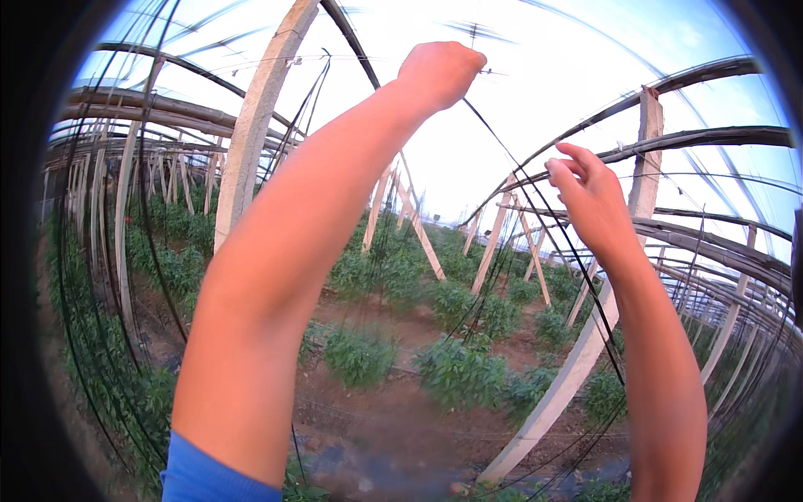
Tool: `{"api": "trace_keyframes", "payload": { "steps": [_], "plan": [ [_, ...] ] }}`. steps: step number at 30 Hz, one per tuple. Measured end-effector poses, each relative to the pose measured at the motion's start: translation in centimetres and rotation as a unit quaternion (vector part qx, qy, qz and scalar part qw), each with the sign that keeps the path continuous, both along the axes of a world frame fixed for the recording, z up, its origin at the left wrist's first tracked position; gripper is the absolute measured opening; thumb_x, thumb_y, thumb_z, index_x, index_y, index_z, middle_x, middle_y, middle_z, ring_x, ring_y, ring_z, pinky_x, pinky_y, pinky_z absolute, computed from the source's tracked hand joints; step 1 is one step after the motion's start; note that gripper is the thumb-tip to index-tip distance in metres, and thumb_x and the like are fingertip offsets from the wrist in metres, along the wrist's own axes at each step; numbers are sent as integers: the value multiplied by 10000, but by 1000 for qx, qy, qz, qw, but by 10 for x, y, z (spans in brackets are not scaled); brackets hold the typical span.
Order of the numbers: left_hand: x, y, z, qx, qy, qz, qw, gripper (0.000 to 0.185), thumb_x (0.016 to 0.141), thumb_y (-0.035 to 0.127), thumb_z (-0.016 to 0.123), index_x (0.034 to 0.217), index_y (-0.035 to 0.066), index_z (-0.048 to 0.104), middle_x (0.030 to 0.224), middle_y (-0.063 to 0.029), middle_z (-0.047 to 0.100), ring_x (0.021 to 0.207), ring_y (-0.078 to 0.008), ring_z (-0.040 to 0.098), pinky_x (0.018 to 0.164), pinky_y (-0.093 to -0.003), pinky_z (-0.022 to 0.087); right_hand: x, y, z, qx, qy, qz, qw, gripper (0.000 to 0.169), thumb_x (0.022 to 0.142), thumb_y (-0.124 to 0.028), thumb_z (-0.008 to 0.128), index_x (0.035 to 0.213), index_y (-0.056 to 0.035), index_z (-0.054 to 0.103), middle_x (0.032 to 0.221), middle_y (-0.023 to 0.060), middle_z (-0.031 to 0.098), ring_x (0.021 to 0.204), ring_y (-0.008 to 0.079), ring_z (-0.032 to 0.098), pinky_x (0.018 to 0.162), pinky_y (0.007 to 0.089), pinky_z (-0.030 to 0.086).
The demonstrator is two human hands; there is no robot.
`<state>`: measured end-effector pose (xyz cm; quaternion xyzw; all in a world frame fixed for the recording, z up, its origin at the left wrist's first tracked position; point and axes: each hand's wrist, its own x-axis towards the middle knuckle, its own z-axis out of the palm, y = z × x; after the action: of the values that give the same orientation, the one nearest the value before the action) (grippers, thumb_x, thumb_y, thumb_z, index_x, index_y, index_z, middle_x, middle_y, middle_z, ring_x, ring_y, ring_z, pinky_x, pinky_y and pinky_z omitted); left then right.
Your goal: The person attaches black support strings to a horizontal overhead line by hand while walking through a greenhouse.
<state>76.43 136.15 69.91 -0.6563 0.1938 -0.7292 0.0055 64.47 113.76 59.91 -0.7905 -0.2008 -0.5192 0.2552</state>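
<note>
My left hand is raised high overhead, its fingers closed at the height of a thin overhead wire. A dark cord runs from under that fist down to the right. My right hand is also raised, lower and further right, with its fingers partly curled and apart. Nothing shows between them. Two dark strands of cord pass just left of the right hand and slope down behind the right forearm. The left fingertips are hidden from this side.
A concrete post stands behind my left arm. Another concrete post leans behind my right arm. Leafy green plants grow in rows on bare soil. Wooden poles span the roof frame, and dark cords hang at left.
</note>
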Motion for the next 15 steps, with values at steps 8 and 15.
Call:
{"api": "trace_keyframes", "payload": {
  "steps": [8,15],
  "plan": [
    [-33,7,-1,89,76,3,993,184,901,51,661,1050,122,743,998,-92,744,938,-264,737,795,-369,601,73,60,47,148,134,262,944,723,1049,-190,510,1620,-66,84,1214,175,644,1030,220,650,864,312,569],
    [-35,14,-9,96,86,-14,992,161,961,140,598,1007,122,751,942,-99,745,898,-279,729,798,-413,581,105,72,56,192,93,364,907,383,1048,-258,581,1336,-10,535,1183,125,691,1001,144,669,863,250,567]
  ]
}}
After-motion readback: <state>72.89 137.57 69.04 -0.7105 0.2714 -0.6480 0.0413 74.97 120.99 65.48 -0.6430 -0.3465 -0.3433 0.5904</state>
